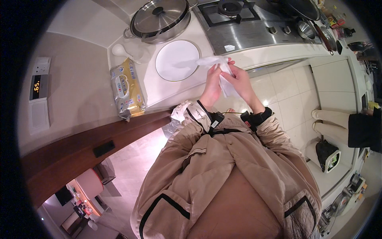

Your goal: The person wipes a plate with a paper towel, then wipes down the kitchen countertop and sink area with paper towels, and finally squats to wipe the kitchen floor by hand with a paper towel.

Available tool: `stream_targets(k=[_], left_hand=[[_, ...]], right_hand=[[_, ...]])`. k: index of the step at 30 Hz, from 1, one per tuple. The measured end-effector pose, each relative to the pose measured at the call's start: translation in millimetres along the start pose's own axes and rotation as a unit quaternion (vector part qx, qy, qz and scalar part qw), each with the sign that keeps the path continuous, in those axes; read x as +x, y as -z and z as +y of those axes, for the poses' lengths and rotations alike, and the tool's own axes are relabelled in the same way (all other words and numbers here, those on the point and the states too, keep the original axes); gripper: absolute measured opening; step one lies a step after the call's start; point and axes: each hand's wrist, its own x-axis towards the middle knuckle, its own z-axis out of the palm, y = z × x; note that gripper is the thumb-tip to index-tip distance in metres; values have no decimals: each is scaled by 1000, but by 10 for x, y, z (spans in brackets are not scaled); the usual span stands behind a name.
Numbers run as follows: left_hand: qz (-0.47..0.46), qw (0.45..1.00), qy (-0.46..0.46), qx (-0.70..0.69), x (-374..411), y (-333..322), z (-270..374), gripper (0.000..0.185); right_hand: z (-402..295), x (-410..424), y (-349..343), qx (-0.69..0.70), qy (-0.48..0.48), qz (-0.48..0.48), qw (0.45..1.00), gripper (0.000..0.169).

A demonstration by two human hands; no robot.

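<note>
Both hands hold a thin white wipe (228,86) in front of the counter's edge. My left hand (213,85) grips it near its middle, and my right hand (238,80) pinches it from the other side. One end stretches left over the rim of a round white plate or board (177,61) on the counter; the other hangs below my fingers. Left of the plate lies a gold and silver wet-wipe pack (126,89) bearing writing. A white ladle-like spoon (120,50) rests behind the pack, near the wall.
A steel pot with a glass lid (160,22) stands behind the plate. To the right is a gas hob (238,27), with a small metal bowl (306,30) and pans beyond. Another person (331,119) stands at the far right, near a waste bin (332,161).
</note>
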Motion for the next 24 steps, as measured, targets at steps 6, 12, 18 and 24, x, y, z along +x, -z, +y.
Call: stream_targets(k=[6,12,18,24], left_hand=[[187,820,-217,495,108,-107,-118,24],[104,684,-224,686,134,-190,-45,26],[95,717,-191,663,166,-109,-145,27],[178,935,-98,291,191,149,-14,30]], right_hand=[[262,74,182,-9,-32,119,992,20],[348,96,450,167,0,220,961,13],[413,38,597,274,-25,247,929,17],[663,33,855,317,-46,268,909,28]])
